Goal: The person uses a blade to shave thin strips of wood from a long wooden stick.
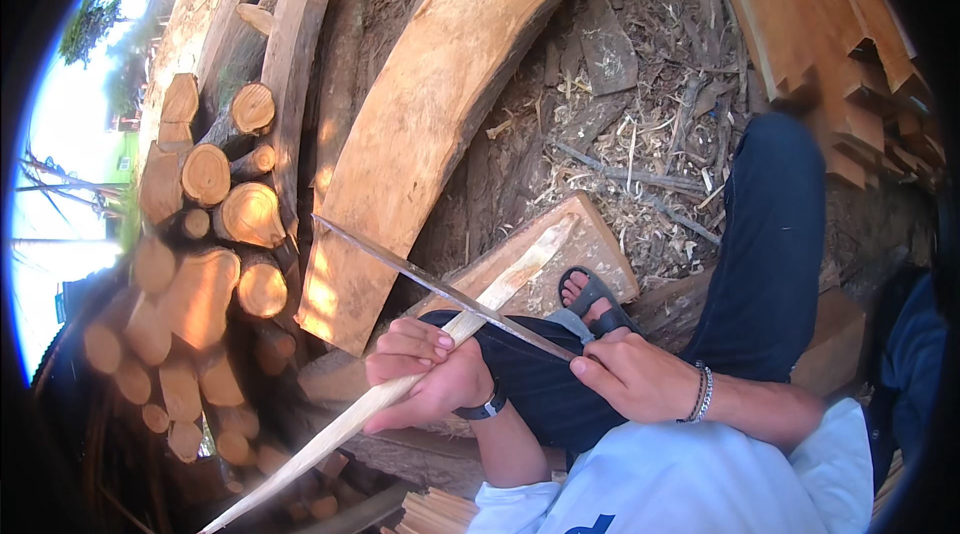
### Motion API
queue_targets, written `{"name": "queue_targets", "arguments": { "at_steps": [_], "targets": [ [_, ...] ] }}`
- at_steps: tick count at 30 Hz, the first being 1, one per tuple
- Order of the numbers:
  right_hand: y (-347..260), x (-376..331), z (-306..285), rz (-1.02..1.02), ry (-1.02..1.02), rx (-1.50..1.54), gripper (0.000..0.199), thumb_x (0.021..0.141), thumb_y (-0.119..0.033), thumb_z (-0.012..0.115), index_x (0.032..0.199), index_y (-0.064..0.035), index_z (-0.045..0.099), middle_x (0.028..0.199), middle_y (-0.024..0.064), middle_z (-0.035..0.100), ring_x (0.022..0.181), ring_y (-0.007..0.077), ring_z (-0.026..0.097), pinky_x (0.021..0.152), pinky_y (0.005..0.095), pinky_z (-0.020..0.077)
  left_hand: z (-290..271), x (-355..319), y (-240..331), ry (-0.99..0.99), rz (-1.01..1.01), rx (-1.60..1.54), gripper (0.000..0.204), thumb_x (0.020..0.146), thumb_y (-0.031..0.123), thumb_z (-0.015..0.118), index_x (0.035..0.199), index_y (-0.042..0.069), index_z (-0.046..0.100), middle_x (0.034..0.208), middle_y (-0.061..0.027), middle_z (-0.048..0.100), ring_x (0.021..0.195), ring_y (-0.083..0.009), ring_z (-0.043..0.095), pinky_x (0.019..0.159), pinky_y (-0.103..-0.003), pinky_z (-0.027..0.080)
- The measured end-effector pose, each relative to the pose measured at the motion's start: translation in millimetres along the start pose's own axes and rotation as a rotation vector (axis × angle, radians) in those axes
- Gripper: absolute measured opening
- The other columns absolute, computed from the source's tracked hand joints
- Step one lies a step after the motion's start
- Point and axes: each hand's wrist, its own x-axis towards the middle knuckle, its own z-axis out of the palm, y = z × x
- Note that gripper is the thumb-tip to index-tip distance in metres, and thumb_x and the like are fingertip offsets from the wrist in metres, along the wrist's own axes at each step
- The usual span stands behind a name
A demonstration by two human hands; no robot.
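A long, pale, shaved wooden stick (345, 422) runs from the lower left up toward the middle, thin at the lower end and broader at the upper one. My left hand (430, 374) is closed around its middle, with a dark band on the wrist. In my right hand (632, 374) is the handle end of a machete (395, 262), its long narrow blade seen nearly edge-on. That blade lies across the stick just above my left fingers. The stick's upper end overlaps a flat wooden block (605, 252); whether they touch, I cannot tell.
A thick, curved plank (420, 104) extends away ahead of me. Cut logs (207, 175) are stacked at the left, and sawn boards (790, 44) at the upper right. Shavings and bark (640, 124) litter the ground. My sandalled foot (590, 299) is close to the block.
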Motion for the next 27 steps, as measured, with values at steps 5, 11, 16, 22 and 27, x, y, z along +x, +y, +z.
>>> {"name": "queue_targets", "arguments": {
  "at_steps": [5,11,16,22,27],
  "targets": [
    [-13.4,-1.6,-6.9,-0.015,0.036,-0.047,0.050,0.098,-0.038,0.039,0.072,0.0017,0.054,0.059,0.0227,0.057,0.060,0.0394,0.059,0.061,0.0470,0.0449,10.4,-2.0,0.0,0.023,0.030,0.050,0.067,0.091,0.069,0.014,0.056,0.013,0.028,0.043,0.0002,0.025,0.035,-0.0097,0.024,0.033,-0.019,0.022],
    [-18.2,3.7,-9.9,0.000,0.000,-0.045,0.049,0.098,-0.037,0.040,0.073,0.0024,0.056,0.057,0.0233,0.056,0.059,0.0421,0.059,0.060,0.0491,0.0454,5.0,-2.6,1.0,0.021,-0.001,0.004,0.070,0.090,0.071,0.017,0.056,0.011,0.031,0.042,-0.0007,0.030,0.034,-0.0108,0.030,0.035,-0.020,0.026],
    [-9.8,2.1,-9.4,0.071,-0.008,-0.074,0.050,0.098,-0.037,0.041,0.071,0.0027,0.054,0.057,0.0244,0.056,0.059,0.0426,0.059,0.059,0.0504,0.0450,8.7,-4.0,0.8,-0.004,0.031,0.021,0.068,0.091,0.069,0.015,0.057,0.012,0.029,0.043,-0.0003,0.027,0.035,-0.0103,0.026,0.034,-0.020,0.023],
    [-25.4,1.0,-19.8,0.093,-0.010,-0.013,0.050,0.098,-0.037,0.041,0.070,0.0031,0.054,0.057,0.0246,0.055,0.059,0.0436,0.058,0.059,0.0507,0.0448,4.0,-6.3,2.2,0.014,0.026,0.041,0.067,0.091,0.068,0.015,0.056,0.013,0.028,0.043,0.0001,0.025,0.035,-0.0095,0.024,0.033,-0.019,0.022],
    [-20.5,-1.3,-16.0,0.026,0.017,-0.013,0.049,0.098,-0.037,0.041,0.072,0.0031,0.054,0.056,0.0240,0.055,0.060,0.0432,0.058,0.061,0.0497,0.0449,11.6,-4.7,1.8,0.022,0.016,0.050,0.068,0.090,0.070,0.016,0.056,0.012,0.029,0.043,-0.0004,0.026,0.035,-0.0097,0.026,0.033,-0.019,0.024]
  ]
}}
